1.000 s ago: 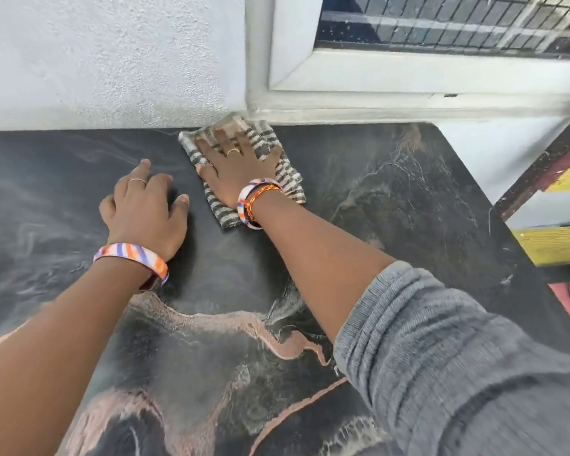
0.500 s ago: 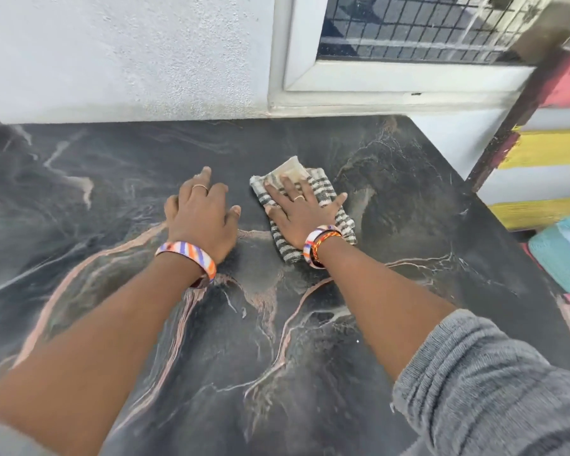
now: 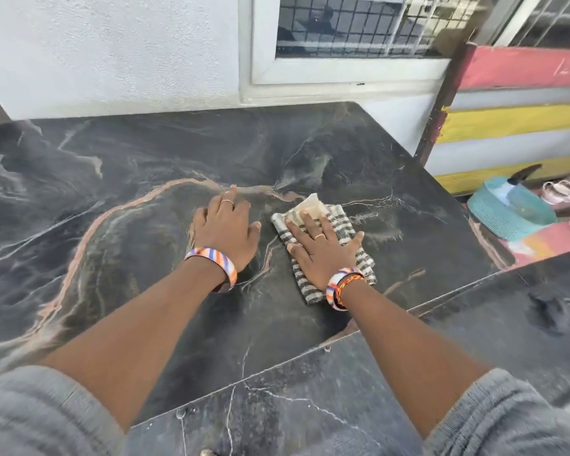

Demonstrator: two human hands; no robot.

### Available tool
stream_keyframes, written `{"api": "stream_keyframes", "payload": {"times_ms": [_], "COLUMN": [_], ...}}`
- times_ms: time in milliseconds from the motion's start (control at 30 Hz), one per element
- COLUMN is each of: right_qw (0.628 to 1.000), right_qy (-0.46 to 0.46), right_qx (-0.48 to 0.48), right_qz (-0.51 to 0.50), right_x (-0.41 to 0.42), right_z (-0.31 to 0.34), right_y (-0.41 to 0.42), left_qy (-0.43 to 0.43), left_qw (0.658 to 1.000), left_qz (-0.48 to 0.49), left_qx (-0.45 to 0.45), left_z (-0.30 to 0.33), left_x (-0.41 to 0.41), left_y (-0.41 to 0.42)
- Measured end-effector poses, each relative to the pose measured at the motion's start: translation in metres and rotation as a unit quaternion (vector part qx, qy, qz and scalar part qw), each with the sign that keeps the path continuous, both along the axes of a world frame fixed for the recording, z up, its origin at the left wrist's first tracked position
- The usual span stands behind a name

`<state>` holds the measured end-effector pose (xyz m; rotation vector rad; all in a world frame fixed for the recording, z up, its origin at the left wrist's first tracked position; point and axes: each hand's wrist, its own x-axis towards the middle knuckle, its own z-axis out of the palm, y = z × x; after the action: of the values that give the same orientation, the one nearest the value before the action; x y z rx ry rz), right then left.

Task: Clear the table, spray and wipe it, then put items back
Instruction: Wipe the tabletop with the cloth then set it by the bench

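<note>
A dark marble-patterned table (image 3: pixel 119 179) fills most of the view, black with grey, white and salmon-pink veins, its near edge running diagonally from lower left to right. Behind it stands a white textured wall (image 3: pixel 112 51) and a white-framed window (image 3: pixel 352 34) with a metal grille. To the right is a board fence (image 3: pixel 520 123) painted in red, grey and yellow stripes.

Two bare forearms reach forward from pushed-up grey sleeves (image 3: pixel 30 413). On a low ledge at far right sits a teal woven basket (image 3: pixel 504 215) with a spray bottle (image 3: pixel 515 187) resting in it, and pale sandals (image 3: pixel 563 189) lie just beyond.

A folded cloth (image 3: pixel 341 222), striped black and white with a plain cream corner, lies flat on the table right of centre. The right hand (image 3: pixel 323 251) presses down on it with palm flat and fingers spread, gripping nothing. The left hand (image 3: pixel 226 227) rests on the bare tabletop just beside the cloth, fingers loosely curled, also holding nothing.

Each wrist wears an orange, purple and white striped bangle (image 3: pixel 214 261); the right wrist adds a braided thread band. Each hand has a thin ring.
</note>
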<state>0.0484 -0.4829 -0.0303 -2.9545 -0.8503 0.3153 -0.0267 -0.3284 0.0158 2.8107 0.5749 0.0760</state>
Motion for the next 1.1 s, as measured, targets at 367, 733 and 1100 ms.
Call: {"api": "stream_keyframes", "payload": {"times_ms": [367,733,1100], "right_qw": [1.000,0.995,0.993], "right_qy": [0.010,0.021,0.013], "right_qx": [0.005,0.043,0.062], "right_qz": [-0.026,0.089,0.104], "right_x": [-0.059,-0.145,-0.104], "right_z": [0.000,-0.002,-0.006], "right_y": [-0.034,0.026,0.038], "left_qy": [0.013,0.000,0.026], "left_qw": [0.999,0.986,0.986], "left_qz": [0.040,0.167,0.165], "left_qx": [-0.009,-0.013,0.009], "left_z": [-0.009,-0.008,-0.006], "left_x": [-0.058,-0.106,-0.085], "left_y": [-0.025,0.006,0.022]}}
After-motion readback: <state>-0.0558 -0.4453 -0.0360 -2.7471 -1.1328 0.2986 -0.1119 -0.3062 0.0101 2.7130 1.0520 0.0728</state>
